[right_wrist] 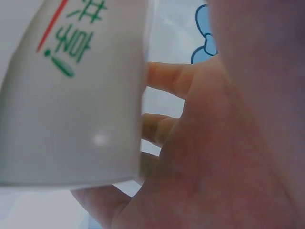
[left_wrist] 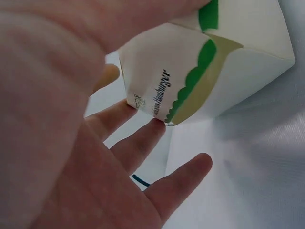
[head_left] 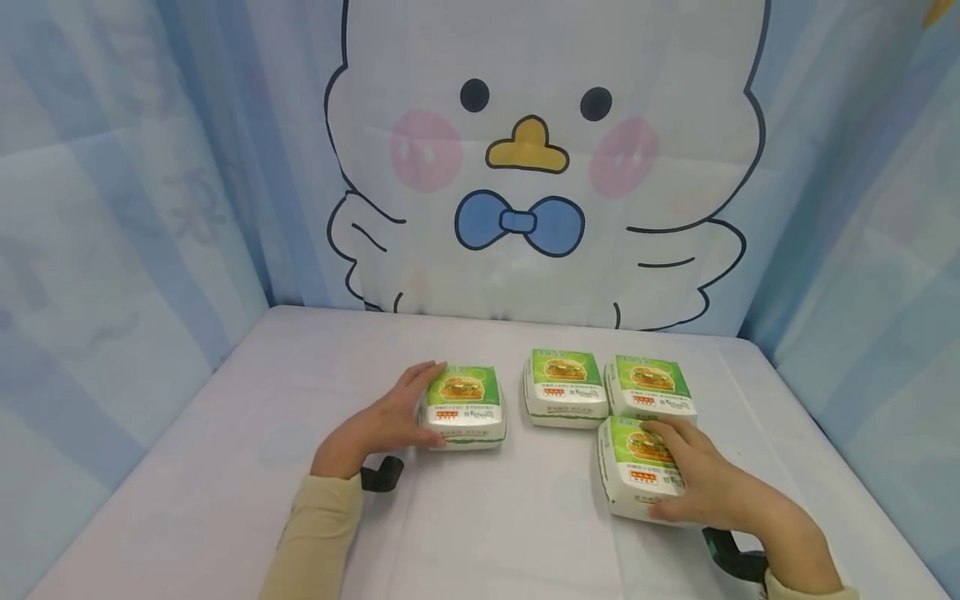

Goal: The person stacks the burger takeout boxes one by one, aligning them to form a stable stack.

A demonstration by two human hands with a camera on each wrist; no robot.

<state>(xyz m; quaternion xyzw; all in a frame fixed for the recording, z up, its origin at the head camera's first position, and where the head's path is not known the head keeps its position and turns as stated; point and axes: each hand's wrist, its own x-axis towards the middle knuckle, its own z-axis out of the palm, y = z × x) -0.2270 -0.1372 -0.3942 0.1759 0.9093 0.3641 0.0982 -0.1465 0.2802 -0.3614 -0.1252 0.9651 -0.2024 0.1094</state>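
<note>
On the left side of the table, my left hand [head_left: 386, 422] grips a green-and-white hamburger box [head_left: 467, 417], thumb on its near side and fingers at its far left edge. The left wrist view shows fingertips against the box [left_wrist: 157, 67], beside the printed word "Hamburger". Farther right, my right hand [head_left: 708, 483] holds another hamburger box [head_left: 626, 479] between thumb and fingers, covering its right part. Close up in the right wrist view is a white side of that box [right_wrist: 81, 124] with green lettering. Whether either box is off the table cannot be told.
Two more hamburger boxes stand near the back: one in the middle [head_left: 566, 392], one to its right [head_left: 651, 387], directly behind the right-hand box. A white cloth covers the table [head_left: 465, 533]. Behind it hangs a curtain [head_left: 525, 283] with a cartoon bird; curtains flank both sides.
</note>
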